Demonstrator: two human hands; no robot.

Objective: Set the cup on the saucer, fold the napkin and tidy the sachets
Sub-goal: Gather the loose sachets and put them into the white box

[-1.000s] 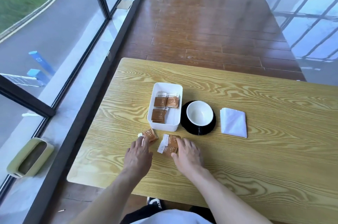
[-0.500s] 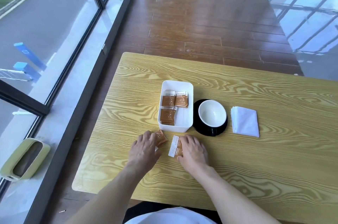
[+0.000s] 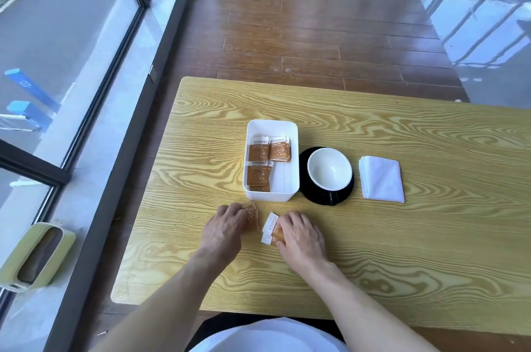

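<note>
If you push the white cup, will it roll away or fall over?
Probably not. The cup is wide and low, so it looks hard to tip. It sits upright on the black saucer, so a push would likely slide it, not roll it. It looks glossy like china, so it may be slippery and could chip if knocked off.

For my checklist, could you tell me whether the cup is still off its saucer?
No, the white cup sits on the black saucer beside the white tray.
</note>
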